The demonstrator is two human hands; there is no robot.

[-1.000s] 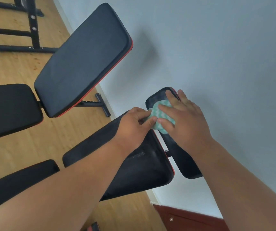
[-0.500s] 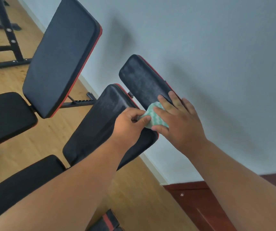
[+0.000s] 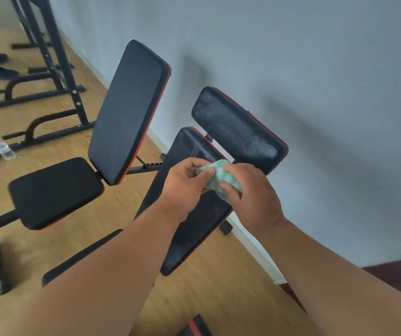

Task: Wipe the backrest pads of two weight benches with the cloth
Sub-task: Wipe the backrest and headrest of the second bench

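a: what's he doing with that cloth (image 3: pixel 219 180)?

b: both hands are on it. the left hand (image 3: pixel 185 187) pinches its near edge between thumb and fingers, the right hand (image 3: pixel 250 192) curls over the far side and grasps it. it's bunched into a small green-and-white wad, held just above the nearest backrest pad (image 3: pixel 194 214), at about the middle of the view.

a: why hold it with two hands?

b: my guess is he's refolding it or turning a fresh face out before the next pass. it doesn't look pressed to the pad right now.

a: how many pads do you count?

b: three tilted pads with red edging. the nearest one runs under his hands toward six o'clock. a shorter pad (image 3: pixel 238 129) sits just past it at one o'clock, by the wall (image 3: pixel 316 69); both show a dull, streaky sheen. the third backrest (image 3: pixel 129 110) stands at eleven o'clock, looking matte, with its seat pad (image 3: pixel 54 190) at nine o'clock.

a: anything else?

b: one water bottle (image 3: pixel 2 147) on the wooden floor (image 3: pixel 112 229) at nine o'clock, beside a black rack frame (image 3: pixel 56 76). one cloth, two hands. i'd say the eleven o'clock bench is left to do.
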